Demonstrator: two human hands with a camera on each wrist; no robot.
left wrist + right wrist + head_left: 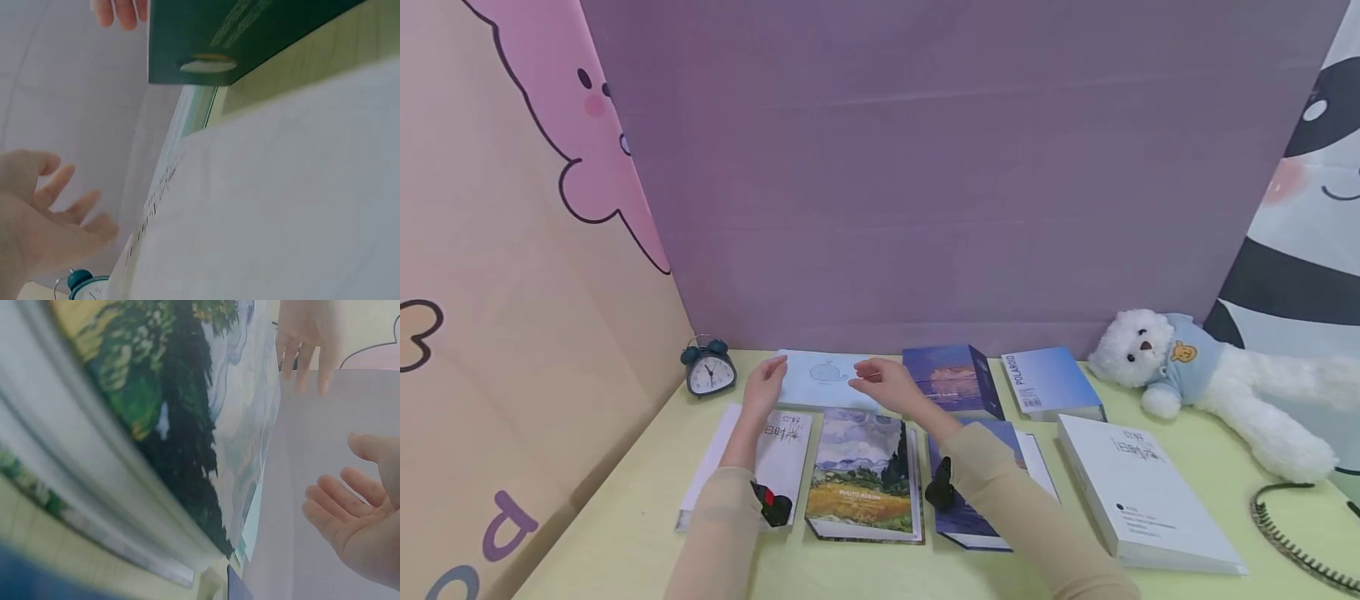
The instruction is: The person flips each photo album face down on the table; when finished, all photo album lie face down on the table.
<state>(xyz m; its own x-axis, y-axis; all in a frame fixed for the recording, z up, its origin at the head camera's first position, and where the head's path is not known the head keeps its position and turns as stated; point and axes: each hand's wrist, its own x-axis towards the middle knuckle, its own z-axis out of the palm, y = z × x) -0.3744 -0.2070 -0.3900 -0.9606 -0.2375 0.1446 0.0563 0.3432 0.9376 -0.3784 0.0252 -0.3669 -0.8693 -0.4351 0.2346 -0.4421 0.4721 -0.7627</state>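
A light blue book (812, 387) with a small whale drawing lies in the back row. My left hand (763, 387) hovers by its left edge with relaxed fingers and holds nothing. Over the same book's right side is my right hand (891, 387), fingers apart and loosely bent, with nothing in it. In the left wrist view the left hand (50, 219) appears unoccupied, and in the right wrist view so does the right hand (359, 515). Below the hands lie a white book (782, 450), partly hidden by the left forearm, and a landscape-painting photo album (861, 475).
A dark alarm clock (711, 372) stands at the back left. Further right lie a sunset album (951, 379), a blue Polaroid album (1052, 379), a dark blue album (977, 525) under the right forearm, a thick white book (1150, 500), a white plush bear (1202, 375) and a toothed headband (1285, 546).
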